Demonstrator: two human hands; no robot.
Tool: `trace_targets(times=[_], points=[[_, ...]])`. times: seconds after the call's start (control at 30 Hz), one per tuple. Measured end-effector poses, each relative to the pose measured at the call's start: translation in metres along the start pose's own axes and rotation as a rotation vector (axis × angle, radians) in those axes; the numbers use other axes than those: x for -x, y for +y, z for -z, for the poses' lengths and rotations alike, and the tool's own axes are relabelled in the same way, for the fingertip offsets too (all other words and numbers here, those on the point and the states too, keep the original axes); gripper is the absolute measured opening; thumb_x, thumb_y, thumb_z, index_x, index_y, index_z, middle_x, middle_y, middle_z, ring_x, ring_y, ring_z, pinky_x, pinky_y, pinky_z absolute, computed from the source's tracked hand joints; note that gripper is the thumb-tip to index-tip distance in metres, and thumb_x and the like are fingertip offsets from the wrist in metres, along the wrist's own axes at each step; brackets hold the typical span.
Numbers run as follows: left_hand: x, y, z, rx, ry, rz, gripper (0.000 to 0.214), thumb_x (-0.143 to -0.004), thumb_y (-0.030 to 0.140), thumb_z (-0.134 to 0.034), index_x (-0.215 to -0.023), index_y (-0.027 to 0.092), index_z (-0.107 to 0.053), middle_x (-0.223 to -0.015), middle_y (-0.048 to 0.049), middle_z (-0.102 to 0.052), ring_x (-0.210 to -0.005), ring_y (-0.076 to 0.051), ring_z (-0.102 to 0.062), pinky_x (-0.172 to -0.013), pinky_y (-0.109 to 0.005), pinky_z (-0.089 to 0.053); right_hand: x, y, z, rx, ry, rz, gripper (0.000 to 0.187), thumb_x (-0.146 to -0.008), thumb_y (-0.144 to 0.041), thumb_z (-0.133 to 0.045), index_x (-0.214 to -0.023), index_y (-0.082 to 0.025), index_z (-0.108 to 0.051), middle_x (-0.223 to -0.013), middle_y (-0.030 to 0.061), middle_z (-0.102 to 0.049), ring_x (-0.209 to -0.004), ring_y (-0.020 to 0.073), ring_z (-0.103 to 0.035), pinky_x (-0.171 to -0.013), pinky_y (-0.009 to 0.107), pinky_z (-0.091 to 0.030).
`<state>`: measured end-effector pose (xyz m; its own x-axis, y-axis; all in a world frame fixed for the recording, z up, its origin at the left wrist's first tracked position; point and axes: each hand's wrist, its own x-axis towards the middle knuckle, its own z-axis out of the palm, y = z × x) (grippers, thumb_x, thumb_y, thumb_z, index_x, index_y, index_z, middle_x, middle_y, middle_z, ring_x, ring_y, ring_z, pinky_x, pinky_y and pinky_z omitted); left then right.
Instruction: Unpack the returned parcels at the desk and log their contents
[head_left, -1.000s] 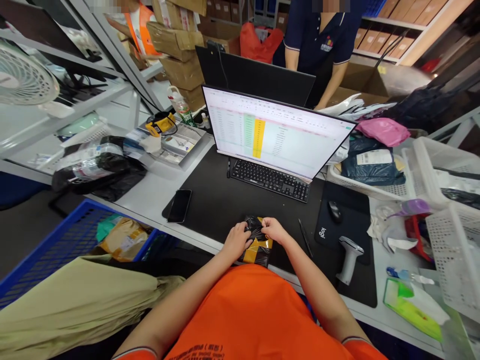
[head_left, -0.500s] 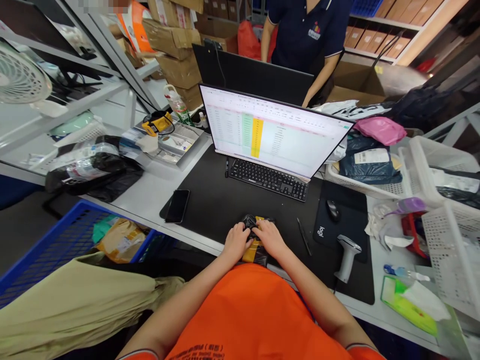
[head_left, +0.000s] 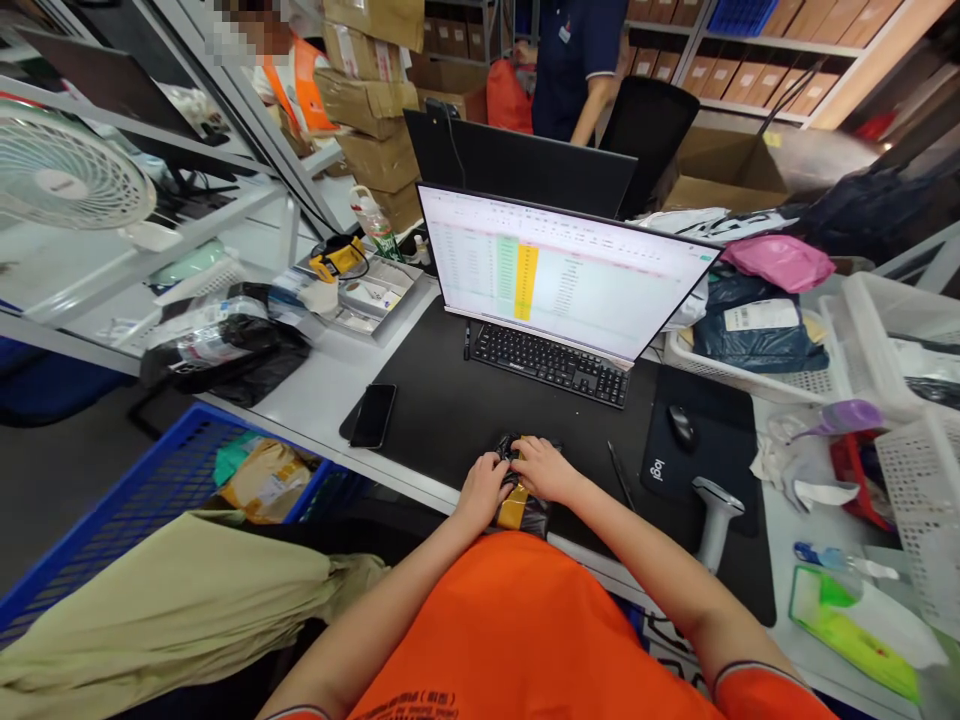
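Note:
A small parcel [head_left: 512, 512] in black plastic, with a band of yellow-brown tape, lies at the front edge of the desk mat, right before my orange shirt. My left hand [head_left: 482, 492] grips its left side with bent fingers. From the right, my right hand [head_left: 546, 468] presses over its top, fingers curled onto the plastic near the left fingertips. Both hands cover much of the far end. A dark pen [head_left: 620, 474] lies to the right of the parcel, and a phone [head_left: 373, 416] rests further left.
Beyond the hands stand a keyboard [head_left: 551, 364] and a monitor [head_left: 577, 275] showing a spreadsheet. On the right are a mouse [head_left: 682, 427], a barcode scanner [head_left: 718, 515] and white baskets [head_left: 750, 375]. A blue crate [head_left: 187, 480] sits below left. A co-worker [head_left: 574, 60] stands behind the screens.
My view has swung slightly left, so the desk sits further right in the picture. The co-worker has shifted left, uncovering a black chair. My hands stay on the parcel, with fingers slightly repositioned.

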<state>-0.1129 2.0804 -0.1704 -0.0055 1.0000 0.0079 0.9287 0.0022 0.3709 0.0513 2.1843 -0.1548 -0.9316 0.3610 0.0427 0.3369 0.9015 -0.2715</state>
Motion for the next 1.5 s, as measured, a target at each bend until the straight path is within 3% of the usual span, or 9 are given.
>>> trace_targets(times=[0.4,0.53,0.67,0.8,0.97,1.2,1.33,1.43,1.5], points=[[-0.012,0.008,0.0,-0.077,-0.006,0.053,0.024,-0.096,0.015,-0.043,-0.096,0.018,-0.066,-0.103,-0.0091,-0.061,-0.095,-0.023,-0.057,-0.085,-0.038,-0.047,0.001,0.007,-0.01,-0.099,0.094,-0.097,0.031,-0.093,-0.011,-0.051,-0.115,-0.024,-0.068,-0.13,0.0081,-0.059,-0.12,0.0227,-0.051,-0.1,0.038,-0.042],[-0.005,0.02,0.009,-0.091,-0.017,-0.053,0.016,-0.093,0.019,-0.056,-0.107,0.018,-0.063,-0.123,-0.0126,-0.059,-0.112,-0.027,-0.055,-0.103,-0.045,-0.041,0.018,0.006,0.002,-0.064,0.176,-0.373,0.044,-0.09,-0.015,-0.056,-0.133,-0.018,-0.053,-0.133,0.0151,-0.055,-0.118,0.0259,-0.053,-0.098,0.039,-0.045],[-0.001,0.028,0.015,-0.043,-0.144,-0.279,0.027,-0.085,0.035,-0.073,-0.105,0.02,-0.062,-0.122,-0.0116,-0.06,-0.116,-0.029,-0.055,-0.105,-0.045,-0.04,0.03,-0.01,0.003,0.023,0.009,-0.651,0.031,-0.088,-0.035,-0.065,-0.113,-0.017,-0.058,-0.108,0.0127,-0.063,-0.097,0.0265,-0.063,-0.079,0.035,-0.05],[-0.007,0.033,0.015,-0.093,-0.341,-0.247,0.035,-0.081,0.043,-0.077,-0.1,0.018,-0.063,-0.103,-0.0108,-0.068,-0.102,-0.029,-0.063,-0.094,-0.04,-0.044,0.029,-0.023,-0.005,0.042,-0.059,-0.663,0.016,-0.095,-0.028,-0.054,-0.107,-0.018,-0.057,-0.104,0.011,-0.065,-0.094,0.0236,-0.066,-0.075,0.031,-0.05],[-0.015,0.036,0.013,-0.115,-0.375,-0.194,0.02,-0.09,0.035,-0.066,-0.098,0.017,-0.068,-0.088,-0.0094,-0.073,-0.086,-0.026,-0.068,-0.084,-0.036,-0.044,0.031,-0.019,-0.004,0.044,-0.085,-0.663,0.015,-0.096,-0.027,-0.055,-0.107,-0.017,-0.057,-0.103,0.0107,-0.065,-0.093,0.0215,-0.068,-0.074,0.028,-0.05],[0.001,0.021,0.016,0.047,-0.491,-0.345,0.027,-0.089,0.032,-0.066,-0.066,0.019,-0.068,-0.071,0.0001,-0.072,-0.072,-0.015,-0.064,-0.086,-0.031,-0.041,0.042,-0.003,0.002,0.049,-0.087,-0.705,0.016,-0.096,-0.017,-0.049,-0.11,-0.017,-0.056,-0.107,0.0127,-0.063,-0.092,0.0212,-0.068,-0.072,0.027,-0.048],[0.017,0.011,0.019,0.116,-0.493,-0.407,0.029,-0.09,0.028,-0.064,-0.063,0.018,-0.064,-0.068,0.0039,-0.068,-0.073,-0.012,-0.061,-0.102,-0.033,-0.034,0.054,0.035,0.014,0.02,-0.072,-0.763,0.016,-0.093,-0.01,-0.049,-0.106,-0.013,-0.058,-0.108,0.014,-0.062,-0.086,0.0187,-0.067,-0.07,0.026,-0.045],[0.022,0.006,0.022,0.08,-0.466,-0.387,0.03,-0.093,0.029,-0.062,-0.064,0.017,-0.063,-0.068,0.002,-0.068,-0.073,-0.013,-0.06,-0.094,-0.034,-0.036,0.065,0.051,0.025,-0.049,-0.077,-0.667,0.004,-0.09,-0.015,-0.06,-0.093,-0.018,-0.061,-0.098,0.0039,-0.064,-0.086,0.0144,-0.065,-0.072,0.022,-0.042],[0.021,0.006,0.025,0.034,-0.421,-0.361,0.03,-0.093,0.035,-0.063,-0.068,0.018,-0.065,-0.071,-0.0005,-0.068,-0.075,-0.016,-0.06,-0.086,-0.034,-0.038,0.072,0.046,0.031,-0.062,-0.06,-0.646,0.005,-0.092,-0.02,-0.06,-0.096,-0.02,-0.062,-0.098,0.0026,-0.065,-0.086,0.0145,-0.064,-0.07,0.022,-0.042]])
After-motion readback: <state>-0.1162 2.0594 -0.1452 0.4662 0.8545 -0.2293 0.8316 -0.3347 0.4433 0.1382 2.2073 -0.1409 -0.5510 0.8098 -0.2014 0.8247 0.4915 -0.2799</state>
